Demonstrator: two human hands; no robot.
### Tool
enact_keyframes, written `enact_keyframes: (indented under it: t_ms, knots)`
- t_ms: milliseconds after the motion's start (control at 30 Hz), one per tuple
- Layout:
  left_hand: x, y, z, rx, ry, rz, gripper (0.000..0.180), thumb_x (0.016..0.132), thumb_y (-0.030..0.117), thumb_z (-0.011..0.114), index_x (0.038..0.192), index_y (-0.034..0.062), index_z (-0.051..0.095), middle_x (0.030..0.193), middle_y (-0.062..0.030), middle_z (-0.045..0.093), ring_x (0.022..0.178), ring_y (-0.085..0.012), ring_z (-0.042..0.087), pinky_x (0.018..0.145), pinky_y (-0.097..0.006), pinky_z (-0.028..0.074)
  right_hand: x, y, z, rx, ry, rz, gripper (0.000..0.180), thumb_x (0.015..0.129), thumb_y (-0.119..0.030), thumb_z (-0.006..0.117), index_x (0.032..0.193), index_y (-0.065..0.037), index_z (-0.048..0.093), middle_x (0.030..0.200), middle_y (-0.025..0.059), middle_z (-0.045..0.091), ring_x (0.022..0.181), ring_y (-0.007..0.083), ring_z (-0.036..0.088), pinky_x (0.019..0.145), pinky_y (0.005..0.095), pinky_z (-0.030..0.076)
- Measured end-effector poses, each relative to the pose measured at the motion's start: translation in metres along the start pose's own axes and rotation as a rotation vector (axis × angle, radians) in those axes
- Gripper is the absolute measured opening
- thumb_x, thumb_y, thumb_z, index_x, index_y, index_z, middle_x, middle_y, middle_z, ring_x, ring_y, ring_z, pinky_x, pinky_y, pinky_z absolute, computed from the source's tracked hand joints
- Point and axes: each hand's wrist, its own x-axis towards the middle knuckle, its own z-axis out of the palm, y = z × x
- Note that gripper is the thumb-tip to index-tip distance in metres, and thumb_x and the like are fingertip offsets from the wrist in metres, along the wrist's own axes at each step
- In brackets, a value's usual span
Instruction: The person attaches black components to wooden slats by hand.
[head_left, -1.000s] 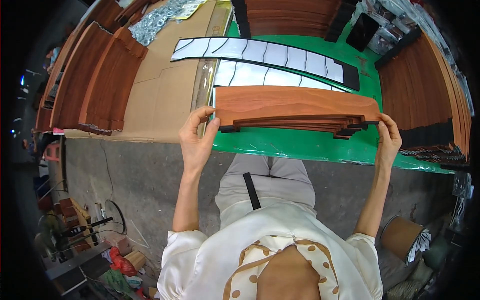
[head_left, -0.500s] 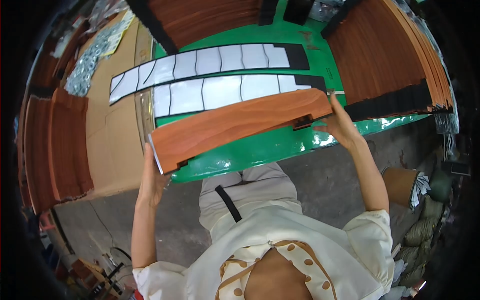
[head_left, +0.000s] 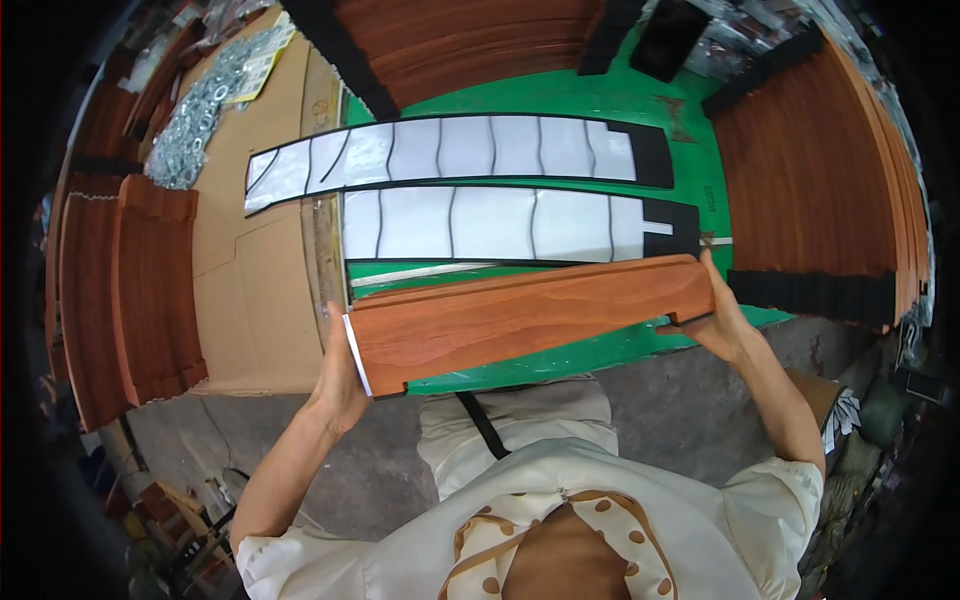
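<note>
A long reddish-brown wood-grain panel is held level between my two hands, over the near edge of the green tabletop. My left hand grips its left end, beside a white strip along that end. Around the right end my right hand is closed, near a small dark notch in the lower edge; some of its fingers are hidden behind the panel. Just beyond the panel lie two long black-edged pieces with white faces crossed by dark curved lines, the nearer piece and the farther piece.
Stacked brown panels with black wrapping stand at the right, and another stack at the back. Brown cardboard covers the left side, with a heap of metal washers and more brown panels around it.
The panel has come nearer to me, away from the white-faced pieces, and has tipped so its upper long edge shows. Both hands still hold its ends. The whole view has shifted.
</note>
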Motion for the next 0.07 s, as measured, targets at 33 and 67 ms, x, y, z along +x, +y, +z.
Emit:
enact_keyframes:
  t_ms: [33, 67]
  knots:
    - [-0.0002, 0.0024, -0.0014, 0.02, 0.01, -0.021, 0.084, 0.085, 0.076, 0.02, 0.144, 0.0168, 0.028, 0.145, -0.0082, 0.033, 0.134, -0.0234, 0.031, 0.108, -0.046, 0.025, -0.0024, -0.0062, 0.0028, -0.053, 0.026, 0.034, 0.075, 0.088, -0.071, 0.027, 0.138, -0.016, 0.038, 0.138, 0.0081, 0.044, 0.129, 0.0263, 0.038, 0.102, 0.0591, 0.027]
    - [0.0003, 0.0045, 0.0007, 0.04, 0.015, -0.04, 0.084, 0.085, 0.075, 0.021, 0.145, 0.0171, 0.027, 0.147, -0.008, 0.031, 0.135, -0.0232, 0.03, 0.11, -0.046, 0.023, 0.0024, -0.0122, -0.0035, -0.088, -0.127, 0.051, 0.075, 0.088, -0.07, 0.025, 0.14, -0.017, 0.036, 0.14, 0.0086, 0.041, 0.133, 0.0279, 0.035, 0.108, 0.0583, 0.021]
